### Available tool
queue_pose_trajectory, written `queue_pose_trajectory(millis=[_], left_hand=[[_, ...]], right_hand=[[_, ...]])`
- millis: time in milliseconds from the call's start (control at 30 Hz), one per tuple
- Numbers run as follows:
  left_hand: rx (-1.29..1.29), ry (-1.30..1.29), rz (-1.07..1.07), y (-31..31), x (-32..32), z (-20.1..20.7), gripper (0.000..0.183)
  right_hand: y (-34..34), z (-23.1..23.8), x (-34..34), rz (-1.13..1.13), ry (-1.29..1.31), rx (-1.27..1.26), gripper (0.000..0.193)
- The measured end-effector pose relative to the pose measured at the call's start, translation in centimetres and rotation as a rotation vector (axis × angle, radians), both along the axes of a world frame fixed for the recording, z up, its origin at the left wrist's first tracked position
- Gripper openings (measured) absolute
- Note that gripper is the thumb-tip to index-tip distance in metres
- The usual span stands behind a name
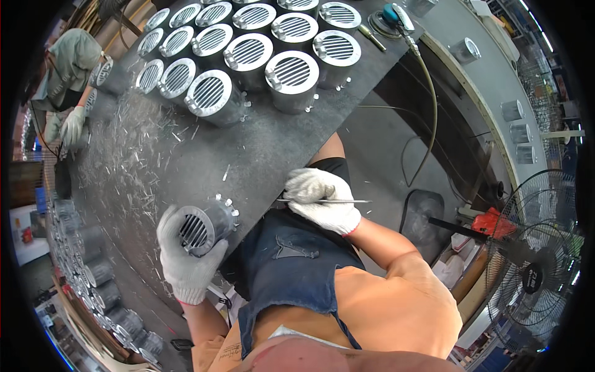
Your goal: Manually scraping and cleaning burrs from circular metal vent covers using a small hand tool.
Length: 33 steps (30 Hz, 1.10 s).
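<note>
My left hand [171, 251], in a white knit glove, is wrapped round a short metal cylinder [218, 214] with a slotted grille end. The cylinder lies tilted at the near edge of the dark worktable [260, 146], its grille facing me and small pale tabs on its far rim. My right hand [319, 199], also gloved, is closed round a thin metal rod [350, 201] above my lap, off the table edge. The rod's tip points right; the fingers cover much of its other end. A dark blue apron [282, 260] lies across my lap.
Several similar grille-topped cylinders [248, 53] stand in rows at the far side, with a blue air sander [392, 17] and its hose [432, 105] beside them. Thin metal scraps litter the tabletop. A co-worker's gloved hand [73, 126] is at far left. A black fan [530, 276] stands at right.
</note>
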<state>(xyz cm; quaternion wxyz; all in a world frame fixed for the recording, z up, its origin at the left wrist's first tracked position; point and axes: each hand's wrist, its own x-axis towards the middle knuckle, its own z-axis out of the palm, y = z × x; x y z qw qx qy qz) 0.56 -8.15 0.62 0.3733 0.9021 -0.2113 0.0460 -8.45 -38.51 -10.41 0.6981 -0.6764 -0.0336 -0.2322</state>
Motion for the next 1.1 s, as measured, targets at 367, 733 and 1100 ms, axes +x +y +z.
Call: queue_pose_trajectory(millis=[367, 733, 1100], left_hand=[[0.044, -0.271, -0.266, -12.2, 6.4, 5.0, 0.045], [-0.043, -0.504, -0.295, -14.7, 10.1, 1.1, 0.053], [0.524, -0.211, 0.555, 6.3, 33.3, 3.9, 0.077]], right_hand=[[4.0, -0.4, -2.6, 0.145, 0.088, -0.083, 0.039], [4.9, 4.7, 4.7, 0.226, -0.221, -0.347, 0.018], [7.2, 0.2, 9.5, 0.168, 0.063, -0.198, 0.02]])
